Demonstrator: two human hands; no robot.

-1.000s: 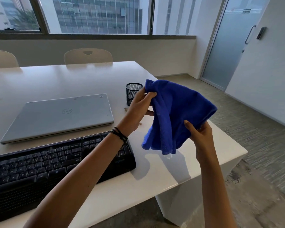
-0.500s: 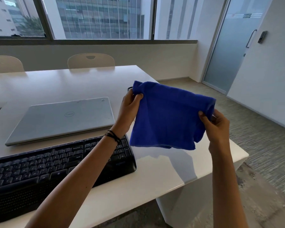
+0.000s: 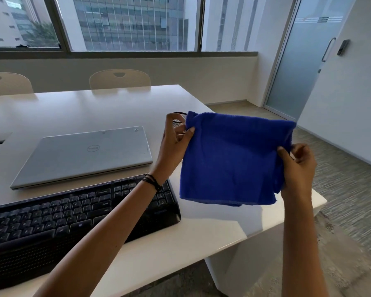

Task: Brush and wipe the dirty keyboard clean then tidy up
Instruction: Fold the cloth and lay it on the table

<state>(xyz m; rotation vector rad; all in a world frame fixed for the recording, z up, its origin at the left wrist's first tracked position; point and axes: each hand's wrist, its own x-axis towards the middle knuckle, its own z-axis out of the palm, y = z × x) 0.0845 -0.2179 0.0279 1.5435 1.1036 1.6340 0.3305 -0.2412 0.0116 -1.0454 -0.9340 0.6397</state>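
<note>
A blue cloth (image 3: 229,161) hangs spread out in the air above the right end of the white table (image 3: 94,108). My left hand (image 3: 174,144) pinches its upper left corner. My right hand (image 3: 298,166) grips its right edge. The black keyboard (image 3: 73,213) lies on the table at the lower left, partly under my left forearm, with its left end out of frame.
A shut silver laptop (image 3: 84,155) lies behind the keyboard. A black mesh cup (image 3: 177,122) stands behind my left hand, mostly hidden. Two pale chairs (image 3: 120,79) stand at the table's far side. The table's right edge drops to carpet; a glass door (image 3: 304,61) is beyond.
The cloth went from bunched up to pulled flat between my hands. My right hand moved out to the right and my left hand shifted slightly left.
</note>
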